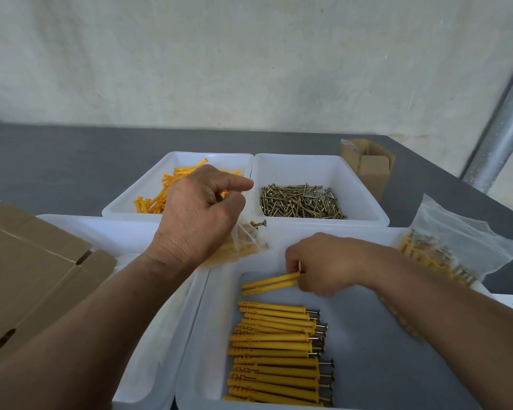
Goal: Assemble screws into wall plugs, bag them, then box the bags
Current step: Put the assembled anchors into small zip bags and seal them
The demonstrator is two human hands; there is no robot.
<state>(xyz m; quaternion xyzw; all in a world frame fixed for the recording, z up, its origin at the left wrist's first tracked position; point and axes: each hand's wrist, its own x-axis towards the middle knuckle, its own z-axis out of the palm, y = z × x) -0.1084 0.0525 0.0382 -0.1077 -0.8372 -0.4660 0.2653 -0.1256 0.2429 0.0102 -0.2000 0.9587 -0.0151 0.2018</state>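
Plugs [276, 350] stacked in the near tray [397, 335] are lying crosswise, screw heads right; two more are waiting to be bagged.
Left hand [196, 214] is gripping a part-filled clear bag [246, 241] over the tray's far left corner. Just right of it and lower, the right hand [323, 264] is pinching a pair [270, 284] by the screw ends, tips pointing left, long axis running nearly at the bag. A short slide up and left looks likely; the bag's mouth is hidden.
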